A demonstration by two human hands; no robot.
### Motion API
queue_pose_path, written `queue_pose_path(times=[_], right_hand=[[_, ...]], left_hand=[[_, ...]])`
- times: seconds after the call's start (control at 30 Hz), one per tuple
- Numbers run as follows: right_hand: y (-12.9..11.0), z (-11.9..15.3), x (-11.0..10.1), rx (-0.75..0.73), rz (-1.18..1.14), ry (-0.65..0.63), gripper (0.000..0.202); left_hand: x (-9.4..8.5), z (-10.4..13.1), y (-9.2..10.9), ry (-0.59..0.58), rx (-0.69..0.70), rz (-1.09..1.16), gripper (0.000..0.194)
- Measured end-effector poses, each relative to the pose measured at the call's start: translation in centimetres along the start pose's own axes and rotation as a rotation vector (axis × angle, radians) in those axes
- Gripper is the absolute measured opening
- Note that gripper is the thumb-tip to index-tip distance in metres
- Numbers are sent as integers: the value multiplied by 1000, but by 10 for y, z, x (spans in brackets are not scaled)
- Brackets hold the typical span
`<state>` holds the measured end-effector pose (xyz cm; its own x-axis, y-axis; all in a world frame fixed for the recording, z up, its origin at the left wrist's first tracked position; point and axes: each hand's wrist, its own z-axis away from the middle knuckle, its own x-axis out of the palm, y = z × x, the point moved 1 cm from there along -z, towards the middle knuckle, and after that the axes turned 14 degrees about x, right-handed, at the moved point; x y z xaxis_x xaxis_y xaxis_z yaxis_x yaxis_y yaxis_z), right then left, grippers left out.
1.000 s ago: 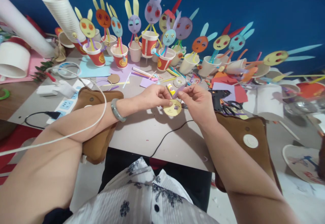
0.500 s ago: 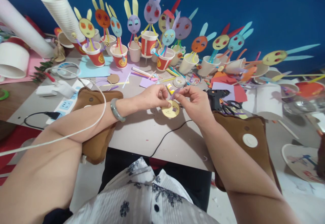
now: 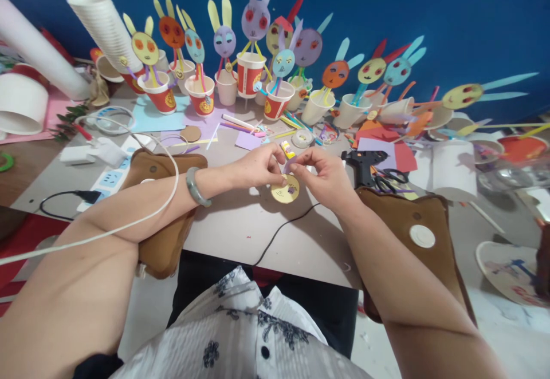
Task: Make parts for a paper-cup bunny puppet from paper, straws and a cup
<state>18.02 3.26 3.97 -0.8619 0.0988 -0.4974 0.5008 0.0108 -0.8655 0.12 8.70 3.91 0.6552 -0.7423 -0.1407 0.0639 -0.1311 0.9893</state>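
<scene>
Between my hands is a round yellow paper face (image 3: 285, 190) with a drawn purple eye and mouth marks. My left hand (image 3: 263, 164) pinches its upper left edge between thumb and fingers. In my right hand (image 3: 320, 174) a narrow purple paper strip (image 3: 289, 165) is pinched, its lower end at the face's top edge; whether the two are stuck together I cannot tell. Just beyond my fingertips lies a small yellow and white glue stick (image 3: 287, 150). To the right of my right hand rests a black glue gun (image 3: 363, 165).
Paper cups with rabbit faces, such as a purple one (image 3: 255, 19), line the back by the blue wall. Scissors (image 3: 391, 180) and a tape roll (image 3: 303, 138) lie nearby. Brown pouches (image 3: 412, 236) flank my arms. A white cable (image 3: 129, 227) crosses my left arm; a black cord (image 3: 279, 232) runs in front.
Both hands, with the yellow face and purple strip, have shifted slightly left. The strip is held closer to the face's top edge, and both pinches remain closed.
</scene>
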Motion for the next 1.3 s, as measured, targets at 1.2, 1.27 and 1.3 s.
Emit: queue_pose_path(times=[1.2, 1.27, 1.3], right_hand=[[2, -1, 1, 56, -95, -41, 17], [3, -2, 2, 56, -100, -33, 17], [3, -2, 2, 55, -103, -28, 17]], left_hand=[[-5, -2, -1, -70, 23, 81, 37], [-7, -2, 2, -66, 9, 86, 36], [-7, -1, 3, -59, 4, 83, 35]])
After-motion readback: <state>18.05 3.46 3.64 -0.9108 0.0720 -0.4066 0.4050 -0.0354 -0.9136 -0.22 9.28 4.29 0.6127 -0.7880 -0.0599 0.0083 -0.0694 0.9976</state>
